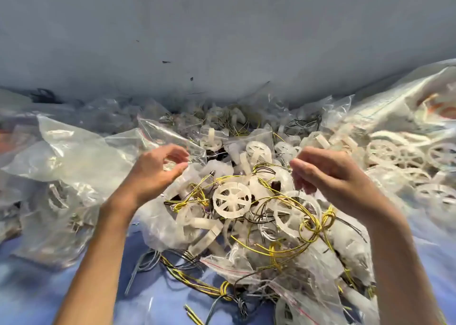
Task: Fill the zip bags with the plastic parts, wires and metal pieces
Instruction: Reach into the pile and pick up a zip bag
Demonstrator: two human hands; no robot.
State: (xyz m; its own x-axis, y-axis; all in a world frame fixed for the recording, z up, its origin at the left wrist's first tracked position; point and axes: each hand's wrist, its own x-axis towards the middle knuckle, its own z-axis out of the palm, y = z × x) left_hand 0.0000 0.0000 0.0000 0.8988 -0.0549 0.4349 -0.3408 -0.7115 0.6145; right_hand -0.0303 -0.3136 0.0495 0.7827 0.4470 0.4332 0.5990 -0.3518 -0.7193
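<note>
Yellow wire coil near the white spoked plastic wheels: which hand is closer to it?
Right. The right hand hovers just beside the yellow wire coil; the left hand is well off to its left, by a clear plastic zip bag.

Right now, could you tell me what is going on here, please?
A person is bagging parts, with both bare hands raised over a heap. The left hand curls at the edge of a clear zip bag; whether it actually grips it is unclear. The right hand hovers with loosely curled fingers, apparently empty. Below lie white plastic wheels tangled with yellow wires on a blue surface, with filled bags around.
</note>
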